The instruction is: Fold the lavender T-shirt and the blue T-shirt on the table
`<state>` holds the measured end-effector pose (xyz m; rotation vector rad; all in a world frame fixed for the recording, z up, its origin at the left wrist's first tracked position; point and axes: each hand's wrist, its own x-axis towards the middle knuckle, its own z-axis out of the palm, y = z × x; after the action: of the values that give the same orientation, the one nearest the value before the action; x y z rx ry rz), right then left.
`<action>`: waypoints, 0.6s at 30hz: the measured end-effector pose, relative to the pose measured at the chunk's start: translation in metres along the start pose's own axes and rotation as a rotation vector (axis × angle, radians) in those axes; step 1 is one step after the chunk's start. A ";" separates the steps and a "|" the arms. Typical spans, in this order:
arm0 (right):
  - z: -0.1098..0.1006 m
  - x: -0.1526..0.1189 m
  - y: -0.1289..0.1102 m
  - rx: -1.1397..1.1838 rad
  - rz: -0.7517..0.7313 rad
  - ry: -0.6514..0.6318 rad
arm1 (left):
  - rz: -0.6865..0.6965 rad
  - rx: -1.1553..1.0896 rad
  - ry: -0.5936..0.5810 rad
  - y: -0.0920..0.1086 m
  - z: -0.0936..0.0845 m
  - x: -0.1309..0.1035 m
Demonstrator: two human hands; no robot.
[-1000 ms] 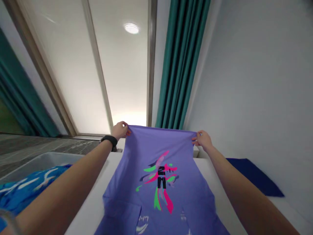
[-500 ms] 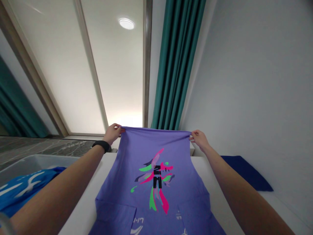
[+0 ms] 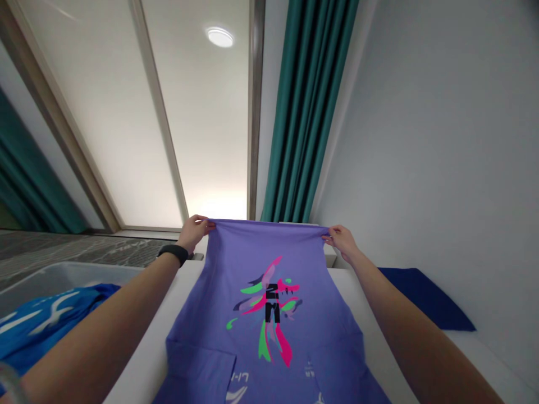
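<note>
The left hand (image 3: 192, 232) has its grip pinched tight on the left corner of the far edge of a purple shirt (image 3: 269, 314) (a black band (image 3: 173, 253) sits on that wrist), and the right hand (image 3: 342, 241) pinches the right corner the same way. The edge is pulled taut between the two grips, and the shirt runs from them toward the camera over the white counter (image 3: 147, 359), print upward. Both arms reach forward, nearly straight, with a blue cloth (image 3: 46, 322) in a bin at the left and a navy cloth (image 3: 425, 297) at the right.
</note>
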<state>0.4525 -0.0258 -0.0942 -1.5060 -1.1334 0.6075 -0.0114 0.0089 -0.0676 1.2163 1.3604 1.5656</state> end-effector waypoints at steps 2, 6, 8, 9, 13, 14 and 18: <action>-0.002 -0.001 0.000 -0.066 -0.037 0.011 | -0.003 -0.006 0.011 -0.002 -0.001 -0.002; -0.009 -0.002 -0.005 -0.239 -0.144 0.045 | 0.002 0.005 0.016 -0.005 -0.003 -0.006; -0.011 -0.002 -0.009 -0.315 -0.190 0.053 | 0.008 0.019 0.008 -0.005 -0.004 -0.008; -0.011 -0.003 -0.011 -0.346 -0.203 0.053 | 0.010 0.028 0.003 -0.005 -0.005 -0.008; -0.009 -0.003 -0.017 -0.415 -0.208 0.065 | 0.016 0.072 -0.010 -0.006 -0.008 -0.011; -0.008 -0.003 -0.017 -0.416 -0.199 0.068 | 0.017 0.083 -0.013 -0.005 -0.009 -0.011; -0.004 -0.002 -0.014 -0.352 -0.113 0.041 | 0.018 0.112 -0.021 -0.003 -0.012 -0.011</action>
<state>0.4506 -0.0304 -0.0799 -1.7275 -1.3333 0.3074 -0.0197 -0.0046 -0.0728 1.3116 1.4437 1.5015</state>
